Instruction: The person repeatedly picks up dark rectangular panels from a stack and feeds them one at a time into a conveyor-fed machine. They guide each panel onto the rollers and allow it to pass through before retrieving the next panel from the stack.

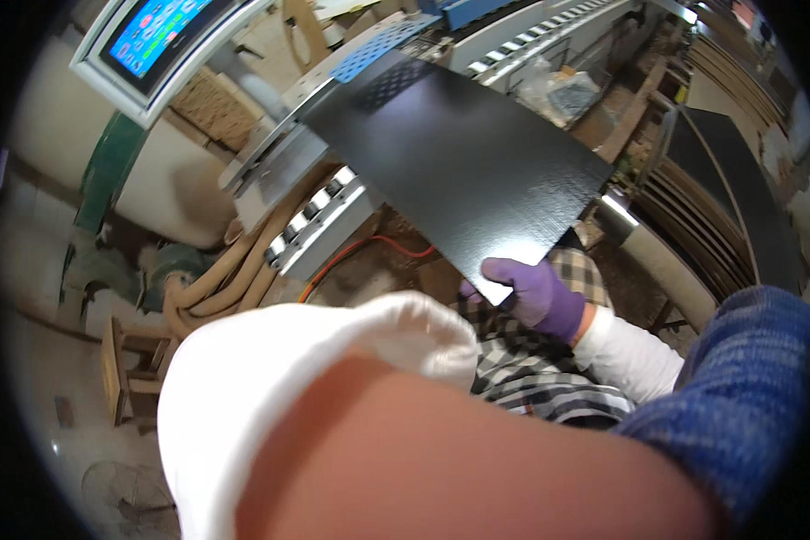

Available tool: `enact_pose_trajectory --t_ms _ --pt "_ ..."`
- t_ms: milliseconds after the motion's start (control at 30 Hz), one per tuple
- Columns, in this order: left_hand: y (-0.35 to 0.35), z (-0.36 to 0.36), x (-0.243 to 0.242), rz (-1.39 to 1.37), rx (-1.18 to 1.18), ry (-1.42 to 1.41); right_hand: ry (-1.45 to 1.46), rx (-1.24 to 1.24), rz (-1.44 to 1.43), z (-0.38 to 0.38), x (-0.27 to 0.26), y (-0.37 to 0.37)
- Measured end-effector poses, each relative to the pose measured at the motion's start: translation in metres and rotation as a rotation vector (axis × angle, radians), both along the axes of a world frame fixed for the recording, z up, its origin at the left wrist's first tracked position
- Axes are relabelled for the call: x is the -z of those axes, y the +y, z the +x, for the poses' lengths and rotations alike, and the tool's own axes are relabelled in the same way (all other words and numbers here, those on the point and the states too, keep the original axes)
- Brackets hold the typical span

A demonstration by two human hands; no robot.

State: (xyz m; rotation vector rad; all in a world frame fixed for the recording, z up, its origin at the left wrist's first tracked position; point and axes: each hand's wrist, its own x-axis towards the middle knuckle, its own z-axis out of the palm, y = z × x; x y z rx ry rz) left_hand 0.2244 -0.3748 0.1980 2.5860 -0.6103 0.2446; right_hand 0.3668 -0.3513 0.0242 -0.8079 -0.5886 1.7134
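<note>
My right hand (540,297), in a purple work glove, grips the near corner of a dark glossy rectangular panel (459,162). Its thumb lies on the top face, and fingers show below the edge. The panel's far end reaches the metal bed (310,88) of a machine, beside a blue perforated strip (378,47) that mirrors in its surface. Out of view is my left hand. Across the lower foreground a large blurred form with white fabric (256,364) hides part of my body; what it is, I cannot tell.
A lit control screen (155,34) stands at upper left. Roller supports (317,209) lie left of the panel, near tan hoses (229,290) and an orange-red hose (378,239). Stacked boards (682,236) stand at right. A wooden stool (131,371) and a fan (125,493) are at lower left.
</note>
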Motion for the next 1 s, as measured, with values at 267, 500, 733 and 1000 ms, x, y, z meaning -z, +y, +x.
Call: enact_pose_trajectory --t_ms 267,500,733,1000 --pt "0.0 0.012 0.012 -0.088 0.109 0.035 -0.09 0.072 0.061 0.003 0.004 0.006" --pt "-0.008 0.011 0.023 -0.167 0.138 0.066 -0.416 0.172 0.257 0.013 -0.001 0.012" --pt "-0.01 0.026 0.024 -0.212 0.237 0.062 -0.297 0.316 0.222 0.042 0.019 0.028" --pt "-0.016 0.038 0.026 -0.239 0.257 0.099 -1.256 0.799 0.637 0.088 0.041 0.058"
